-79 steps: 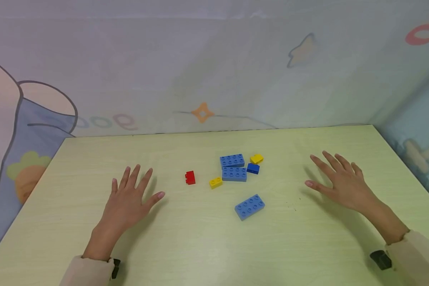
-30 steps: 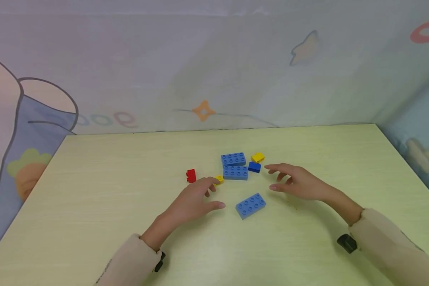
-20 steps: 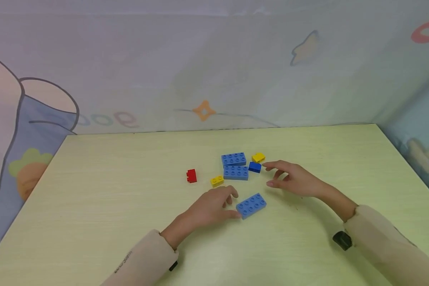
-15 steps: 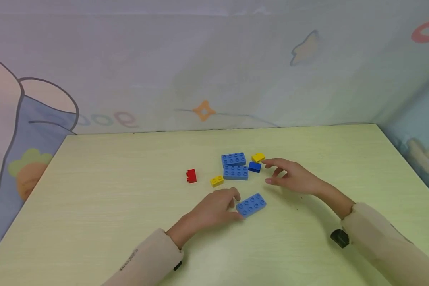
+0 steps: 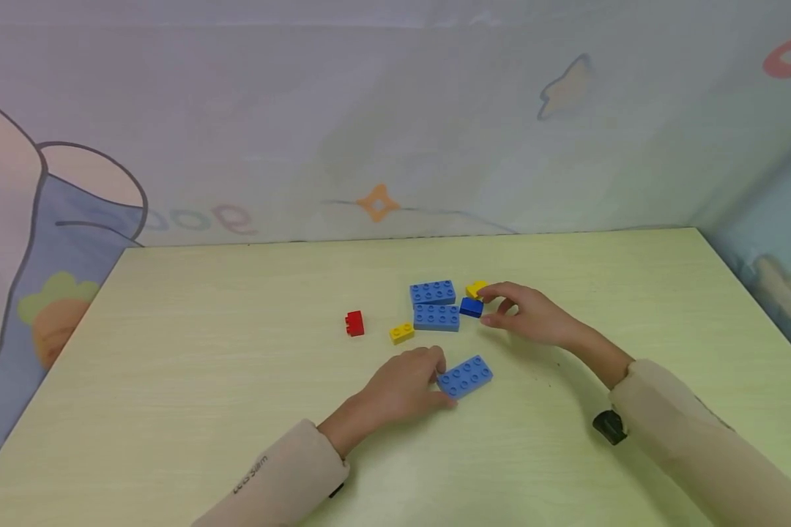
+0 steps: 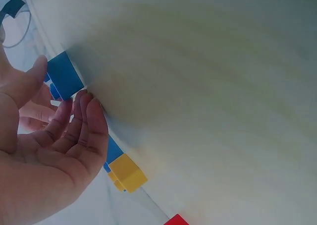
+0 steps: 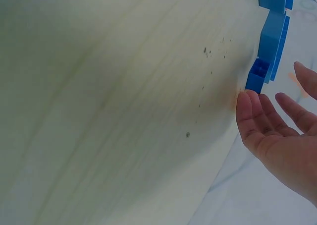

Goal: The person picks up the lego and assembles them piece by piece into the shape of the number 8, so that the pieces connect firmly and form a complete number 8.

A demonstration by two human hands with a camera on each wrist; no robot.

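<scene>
On the pale green bench (image 5: 237,351), the nearest light-blue brick (image 5: 465,376) lies with its long axis running from about 8 to 2 o'clock. The left hand (image 5: 402,384) sits at its 8 o'clock end, thumb and curled fingers closing on that short end, though whether they truly pinch it I cannot tell. The right hand (image 5: 527,315) is loosely spread and holds nothing; at its 10 o'clock lie the small dark-blue brick (image 5: 471,307) and the yellow brick (image 5: 476,288), fingertips over the latter. Contact there is hidden. In the wrist views the bricks are cut off at the frame edge.
</scene>
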